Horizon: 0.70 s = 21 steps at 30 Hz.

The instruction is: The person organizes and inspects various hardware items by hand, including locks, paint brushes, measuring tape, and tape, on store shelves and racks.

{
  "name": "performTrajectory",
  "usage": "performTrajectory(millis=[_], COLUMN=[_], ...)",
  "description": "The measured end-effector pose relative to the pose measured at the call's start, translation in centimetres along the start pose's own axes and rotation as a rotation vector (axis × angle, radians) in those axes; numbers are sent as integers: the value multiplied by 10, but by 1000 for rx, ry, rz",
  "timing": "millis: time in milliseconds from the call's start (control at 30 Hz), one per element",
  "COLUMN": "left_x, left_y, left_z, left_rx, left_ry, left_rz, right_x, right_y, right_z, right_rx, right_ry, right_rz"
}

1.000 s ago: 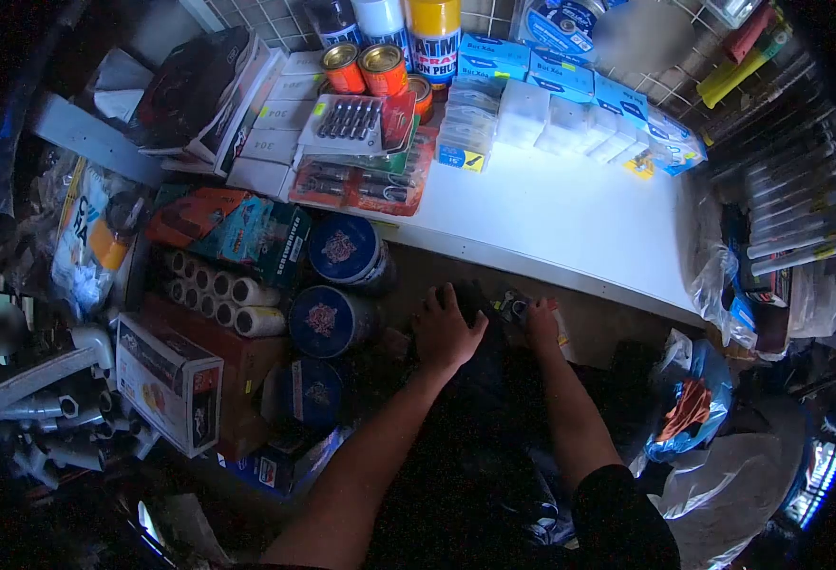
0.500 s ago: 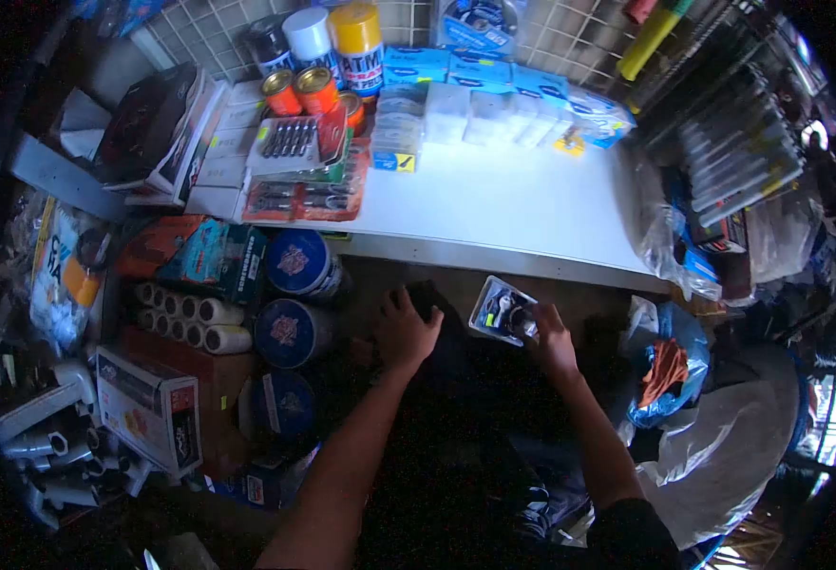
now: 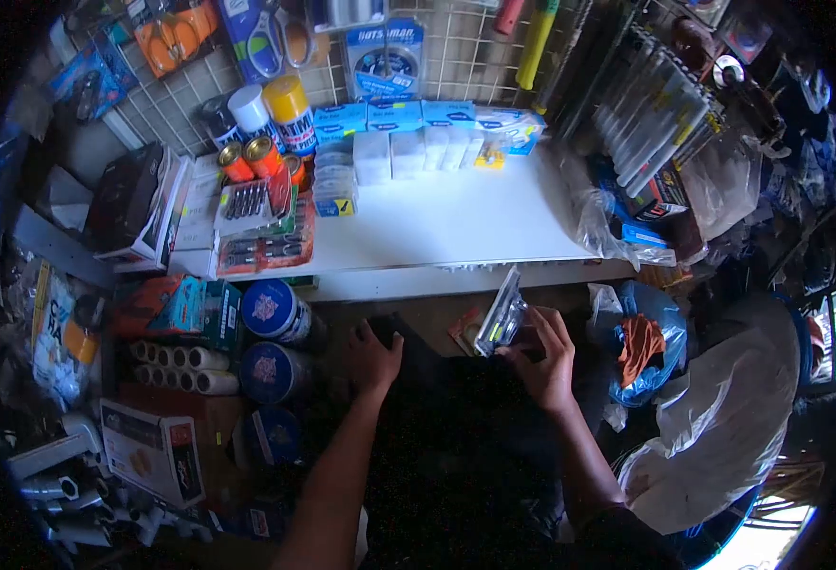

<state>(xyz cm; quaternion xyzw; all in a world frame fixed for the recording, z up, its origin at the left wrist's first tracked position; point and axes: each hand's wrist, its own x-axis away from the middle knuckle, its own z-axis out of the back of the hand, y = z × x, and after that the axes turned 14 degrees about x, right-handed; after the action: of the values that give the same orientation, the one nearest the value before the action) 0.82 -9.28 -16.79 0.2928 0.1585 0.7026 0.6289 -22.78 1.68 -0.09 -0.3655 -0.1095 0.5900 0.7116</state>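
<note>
My right hand (image 3: 546, 359) pinches a clear plastic package (image 3: 502, 316) by its right side, between thumb and fingers. The package is tilted up, almost edge-on, below the front edge of the white shelf (image 3: 408, 237). Shiny contents and a small yellow-green label show through it, but I cannot make out their kind. Just left of its lower end lies a flat reddish packet (image 3: 463, 331), partly hidden. With thumb and fingers apart, my left hand (image 3: 372, 361) rests against something dark, perhaps clothing, and holds nothing visible.
Spray cans (image 3: 290, 116), blue boxes (image 3: 394, 116) and carded drill bits (image 3: 266, 249) stand on the shelf. Blue-lidded tubs (image 3: 271, 306) and white rollers (image 3: 211, 383) are at left. A blue plastic bag (image 3: 667, 356) with an orange cloth sits at right. Tools hang on a wire grid (image 3: 475, 47).
My right hand has turned the package from lying face-up to nearly edge-on. The reddish packet has come into view beside it. The camera view has shifted, showing more of the hanging goods.
</note>
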Motion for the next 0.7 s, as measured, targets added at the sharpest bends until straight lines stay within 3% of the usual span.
performTrajectory(millis=[67,133,200,267,333,367,467,700], left_x=[0,-3,-8,-12,-17,-12,0,-3], left_y=[-4,-13,-17,-18,-19,-12,0,-3], left_z=[-4,-13,-20,-24,-29,-20,2,-6], left_rx=[45,53,70,98,64,28,-31,-9], left_ry=[11,38,43,29,35,23,-40,-10], left_rz=[-11,-39,-37,-8,-26,-7,69,8], right_x=[0,5,11,8,-4,-3,1,1], right_y=[-17,-28,-21,-2,12,15,8,-6], right_z=[15,29,29,19,-5,-17,-15,-2], right_rx=[-10,-223,-407,-318,-509,-575,-240,188], right_ry=[43,102,128,195,110,170,99,239], right_rz=[52,110,11,115,-47,-94,-223,50])
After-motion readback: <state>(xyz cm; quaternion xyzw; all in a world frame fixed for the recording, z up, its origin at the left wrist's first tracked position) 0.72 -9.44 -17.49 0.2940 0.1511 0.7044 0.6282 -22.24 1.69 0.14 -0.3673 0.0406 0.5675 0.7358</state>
